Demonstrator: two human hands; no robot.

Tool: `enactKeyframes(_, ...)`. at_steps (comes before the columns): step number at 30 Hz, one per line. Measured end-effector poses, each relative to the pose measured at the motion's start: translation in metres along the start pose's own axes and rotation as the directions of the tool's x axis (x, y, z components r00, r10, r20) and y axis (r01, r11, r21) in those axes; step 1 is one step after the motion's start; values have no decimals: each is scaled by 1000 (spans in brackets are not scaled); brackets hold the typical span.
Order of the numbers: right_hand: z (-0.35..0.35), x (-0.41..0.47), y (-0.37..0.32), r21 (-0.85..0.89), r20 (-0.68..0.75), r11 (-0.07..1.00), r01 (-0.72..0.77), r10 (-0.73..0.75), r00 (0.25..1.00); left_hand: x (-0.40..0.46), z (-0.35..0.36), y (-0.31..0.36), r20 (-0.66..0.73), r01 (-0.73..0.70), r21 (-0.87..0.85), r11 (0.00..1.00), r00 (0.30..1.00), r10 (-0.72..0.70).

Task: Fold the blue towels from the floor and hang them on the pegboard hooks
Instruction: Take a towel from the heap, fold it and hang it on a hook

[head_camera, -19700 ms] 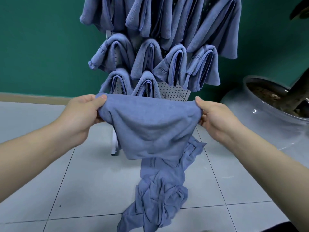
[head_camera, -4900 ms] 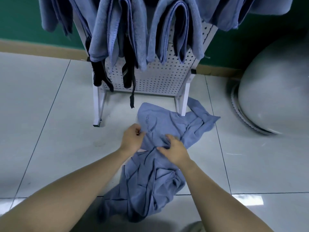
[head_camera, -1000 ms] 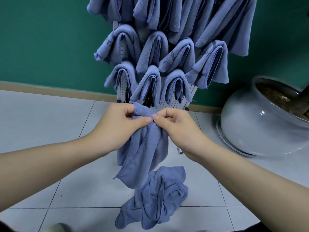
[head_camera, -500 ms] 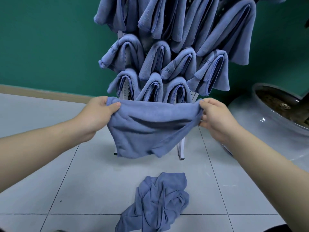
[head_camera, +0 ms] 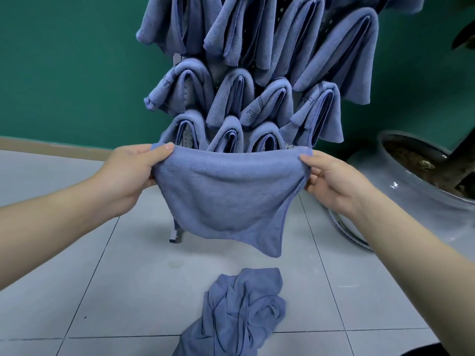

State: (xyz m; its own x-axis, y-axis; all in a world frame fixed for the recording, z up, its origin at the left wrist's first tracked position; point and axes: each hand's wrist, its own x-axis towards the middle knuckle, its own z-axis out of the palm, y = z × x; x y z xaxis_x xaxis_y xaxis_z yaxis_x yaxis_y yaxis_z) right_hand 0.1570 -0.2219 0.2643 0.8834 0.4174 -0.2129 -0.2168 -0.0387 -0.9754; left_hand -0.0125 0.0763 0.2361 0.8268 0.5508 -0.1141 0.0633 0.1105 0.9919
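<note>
At mid-frame I hold a towel [head_camera: 226, 199] stretched out, my left hand [head_camera: 131, 173] pinching its left top corner and my right hand [head_camera: 331, 178] pinching its right. It sags between them in front of the pegboard [head_camera: 189, 136], where folded towels [head_camera: 257, 73] hang. A crumpled pile [head_camera: 239, 314] lies on the floor [head_camera: 102, 278] at lower center.

Tiled floor [head_camera: 77, 291] bears crumpled blue towels [head_camera: 239, 314] (beside planter [head_camera: 416, 214]).
</note>
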Motion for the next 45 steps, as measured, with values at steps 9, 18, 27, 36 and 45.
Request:
enactKeyframes(9, -7, 5, 5, -161, -56, 985, 61, -71, 996, 3, -9, 12, -54, -74, -60, 995, 996, 71)
enactKeyframes(18, -3, 2, -3, 28, -74, 995, -97, 99, 992, -3, -7, 16, -53, -118, -29, 993, 992, 116)
enactKeyframes(27, -9, -1, -10, 77, -76, 997, -31, 37, 996, -5, -6, 19, 2, -186, 162, 969, 982, 188)
enactKeyframes(36, -8, -2, -11, 120, -96, 993, 9, 3, 995, -2, -6, 19, -59, -132, 34, 991, 989, 133)
enactKeyframes(45, -2, -8, -14, 91, -57, 988, 128, -123, 991, -7, -4, 26, -39, -161, -75, 984, 987, 158)
